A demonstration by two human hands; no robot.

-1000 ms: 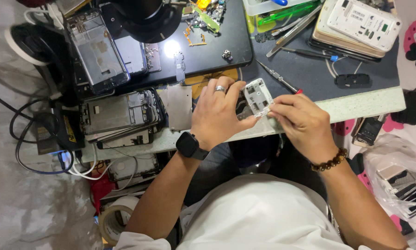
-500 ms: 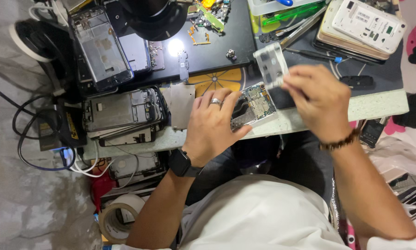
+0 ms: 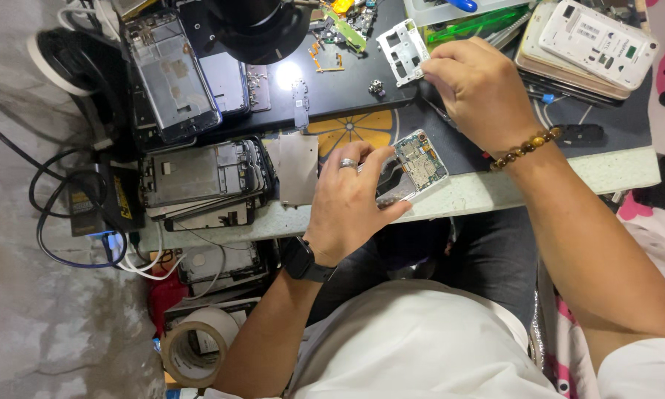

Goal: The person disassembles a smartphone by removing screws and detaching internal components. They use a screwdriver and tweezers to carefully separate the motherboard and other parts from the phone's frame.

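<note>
So your left hand (image 3: 351, 203) clamps the opened phone (image 3: 415, 166) steady at the bench edge (image 3: 606, 170) while your right hand (image 3: 476, 89) pinches the white frame (image 3: 400, 50) clear over the black mat (image 3: 347, 81).

Even overhead light, sharp focus centre-frame, a bright glare spot on the black mat (image 3: 288, 74) under the dark lamp head (image 3: 255, 26), soft shadows below the bench edge, slight wide-angle stretch at corners

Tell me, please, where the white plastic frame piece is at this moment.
In the head view, the white plastic frame piece is at top centre, pinched at its edge by the right hand over the black work mat.
</note>
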